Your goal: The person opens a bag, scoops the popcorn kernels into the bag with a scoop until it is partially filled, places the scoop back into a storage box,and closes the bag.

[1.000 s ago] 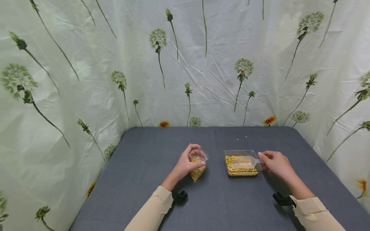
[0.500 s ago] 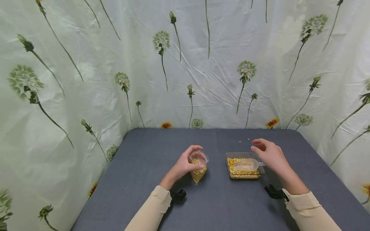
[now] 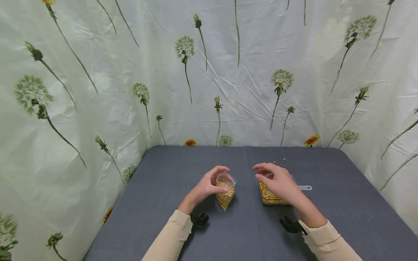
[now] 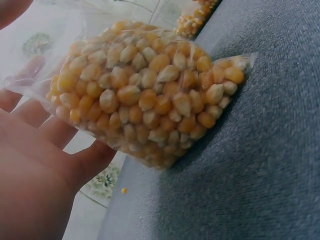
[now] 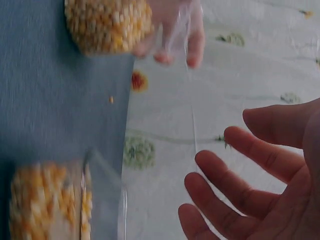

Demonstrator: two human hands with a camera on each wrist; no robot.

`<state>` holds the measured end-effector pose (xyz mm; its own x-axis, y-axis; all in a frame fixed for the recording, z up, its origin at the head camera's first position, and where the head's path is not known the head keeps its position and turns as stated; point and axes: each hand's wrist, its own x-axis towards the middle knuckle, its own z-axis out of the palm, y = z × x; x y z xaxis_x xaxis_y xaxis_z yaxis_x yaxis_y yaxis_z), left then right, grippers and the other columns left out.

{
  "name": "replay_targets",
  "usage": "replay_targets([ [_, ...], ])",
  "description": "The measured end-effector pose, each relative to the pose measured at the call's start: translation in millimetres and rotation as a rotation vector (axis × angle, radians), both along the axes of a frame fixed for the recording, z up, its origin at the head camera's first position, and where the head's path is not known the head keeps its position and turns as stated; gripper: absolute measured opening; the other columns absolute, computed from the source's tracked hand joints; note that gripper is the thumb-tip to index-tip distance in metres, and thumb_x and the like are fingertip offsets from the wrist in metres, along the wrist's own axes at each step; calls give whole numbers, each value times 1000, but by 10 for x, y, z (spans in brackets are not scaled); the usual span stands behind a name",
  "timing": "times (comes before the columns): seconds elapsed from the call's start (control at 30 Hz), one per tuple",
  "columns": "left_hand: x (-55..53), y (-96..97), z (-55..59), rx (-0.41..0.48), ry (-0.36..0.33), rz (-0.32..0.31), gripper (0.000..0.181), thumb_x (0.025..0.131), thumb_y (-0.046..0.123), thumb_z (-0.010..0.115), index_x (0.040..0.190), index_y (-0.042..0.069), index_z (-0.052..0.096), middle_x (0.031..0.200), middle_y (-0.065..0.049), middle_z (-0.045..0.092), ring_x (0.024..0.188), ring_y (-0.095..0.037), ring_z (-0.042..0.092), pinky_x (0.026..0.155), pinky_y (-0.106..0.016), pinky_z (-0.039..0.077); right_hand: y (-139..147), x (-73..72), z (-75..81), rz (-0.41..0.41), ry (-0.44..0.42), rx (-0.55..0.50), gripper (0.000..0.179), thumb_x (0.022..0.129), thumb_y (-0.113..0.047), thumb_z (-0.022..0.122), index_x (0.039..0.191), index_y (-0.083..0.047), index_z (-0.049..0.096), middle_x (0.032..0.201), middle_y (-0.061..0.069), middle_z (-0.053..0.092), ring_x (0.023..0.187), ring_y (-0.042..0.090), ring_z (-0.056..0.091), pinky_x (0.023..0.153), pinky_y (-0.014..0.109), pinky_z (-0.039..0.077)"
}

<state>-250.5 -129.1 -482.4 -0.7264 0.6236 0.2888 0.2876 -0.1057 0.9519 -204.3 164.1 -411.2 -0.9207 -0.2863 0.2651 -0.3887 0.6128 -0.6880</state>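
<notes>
A clear plastic bag (image 3: pixel 225 198) full of yellow corn kernels hangs upright with its mouth spread wide. My left hand (image 3: pixel 205 187) holds it around the top, thumb in front and fingers behind. Up close in the left wrist view, the bag's pointed bottom corner meets the grey tabletop. My right hand (image 3: pixel 277 181) is in the air over a clear rectangular container (image 5: pixel 106 171) of corn kernels, its fingers loosely bent and holding nothing. The scoop lies in the container, mostly hidden by that hand; its pale handle (image 3: pixel 305 187) sticks out past the right rim.
A couple of loose kernels (image 3: pixel 284 158) lie on the grey table (image 3: pixel 176 163) behind the container. A curtain (image 3: pixel 156 72) printed with dandelions hangs along the back and sides. Each wrist wears a black strap mount (image 3: pixel 290 224).
My right hand has let go of the scoop handle, lifted, and moved left across the container toward the bag. The scoop stays in the kernels. My left hand keeps its hold on the bag.
</notes>
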Motion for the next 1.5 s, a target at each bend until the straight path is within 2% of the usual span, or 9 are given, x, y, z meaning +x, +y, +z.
replay_targets([
  [0.3, -34, -25, -3, 29, 34, -18, 40, 103, 15, 49, 143, 8, 46, 126, -28, 58, 115, -40, 60, 96, -48, 48, -413, 129, -37, 139, 14, -30, 21, 98, -19, 69, 119, -23, 70, 82, -11, 67, 65, 9, 60, 60, 31, 50],
  [0.47, -47, -6, 5, 4, 9, 21, 37, 110, 25, 32, 140, 11, 50, 124, -22, 60, 114, -34, 62, 100, -49, 45, -575, 185, -147, 155, 7, -22, 21, 97, -21, 70, 118, -18, 72, 74, -13, 64, 56, 8, 56, 53, 31, 47],
  [0.6, -28, 26, 2, 8, -11, 78, 44, 112, 27, 25, 136, 4, 55, 119, -21, 64, 111, -31, 63, 101, -49, 44, -680, 231, -264, 157, 40, -38, 17, 95, -24, 73, 111, -20, 74, 71, -13, 63, 56, 6, 55, 52, 28, 46],
  [0.7, 3, 50, -5, -25, -13, 146, 45, 112, 29, 31, 131, -1, 59, 114, -16, 68, 108, -26, 64, 98, -46, 46, -750, 252, -325, 171, 81, -53, 10, 94, -25, 74, 103, -20, 75, 71, -14, 63, 57, 5, 56, 53, 27, 47],
  [0.83, 27, 77, -15, -63, -23, 209, 38, 109, 31, 44, 124, 3, 65, 110, -10, 69, 107, -22, 64, 97, -41, 47, -808, 248, -366, 179, 122, -81, 4, 94, -24, 75, 92, -20, 74, 72, -14, 65, 57, 4, 57, 54, 26, 49],
  [1.03, 15, 106, -24, -38, 3, 195, 27, 107, 25, 52, 119, 5, 65, 106, -13, 69, 103, -26, 64, 95, -40, 48, -792, 212, -380, 166, 150, -92, 5, 92, -17, 76, 87, -18, 75, 72, -15, 64, 57, 4, 57, 53, 26, 49],
  [1.23, 22, 96, -43, 1, 14, 213, 21, 106, 17, 54, 114, 0, 62, 102, -23, 66, 96, -34, 65, 87, -36, 51, -735, 168, -380, 162, 146, -81, 8, 93, -13, 75, 87, -18, 74, 74, -12, 66, 59, 2, 59, 55, 26, 50],
  [1.37, 8, 69, -36, 31, 13, 245, 18, 105, 14, 55, 111, -3, 61, 99, -29, 65, 93, -42, 64, 85, -40, 52, -675, 131, -351, 163, 175, -76, 9, 93, -11, 74, 86, -17, 73, 73, -10, 66, 60, 2, 59, 55, 26, 50],
  [1.5, -17, 10, 8, 23, 27, 287, 18, 102, 19, 61, 105, 1, 64, 97, -20, 69, 91, -39, 65, 87, -52, 51, -593, 76, -296, 151, 244, -53, 11, 92, -9, 75, 87, -19, 74, 74, -12, 64, 61, 1, 58, 55, 25, 49],
])
